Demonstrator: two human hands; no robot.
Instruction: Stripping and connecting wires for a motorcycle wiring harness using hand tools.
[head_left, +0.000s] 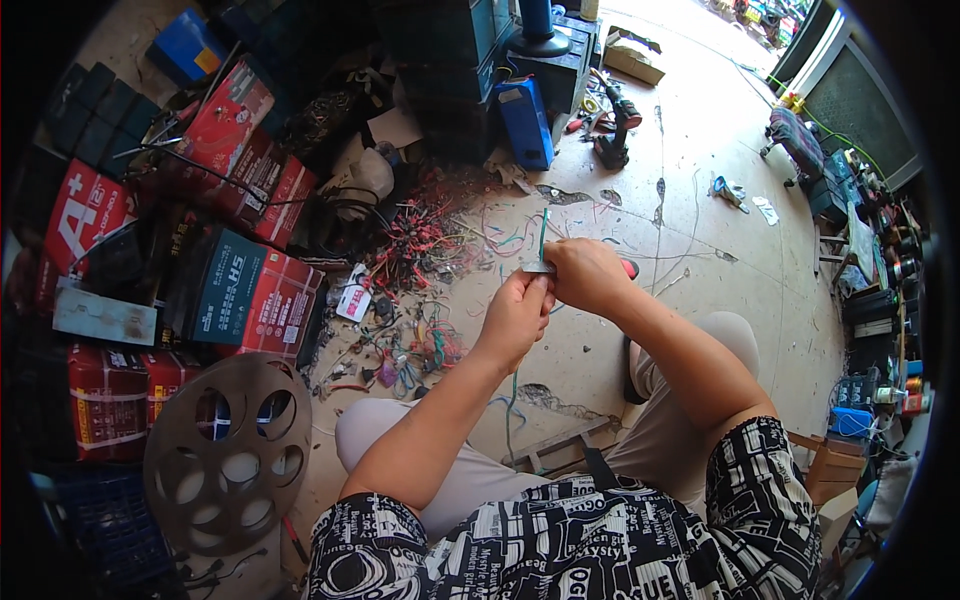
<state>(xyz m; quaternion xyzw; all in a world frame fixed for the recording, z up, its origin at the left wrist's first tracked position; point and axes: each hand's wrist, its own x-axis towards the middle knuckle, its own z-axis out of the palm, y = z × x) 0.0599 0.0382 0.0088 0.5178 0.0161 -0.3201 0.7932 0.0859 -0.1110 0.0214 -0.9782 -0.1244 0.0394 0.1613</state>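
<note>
My left hand is closed around a thin green wire, which hangs below the fist toward my lap. Its other end sticks up past the fingers of my right hand. That hand is also closed, pressed against the left. Between them shows a flat grey metal piece, apparently part of a tool in my right hand. A red and black end shows beside the right wrist; whether it belongs to the same tool, I cannot tell. My fingers hide where wire and metal meet.
Tangled wire scraps litter the floor on the left. Red boxes and a large brown reel stand beyond. Ahead are a blue battery pack and a cordless drill. A stool stands at right.
</note>
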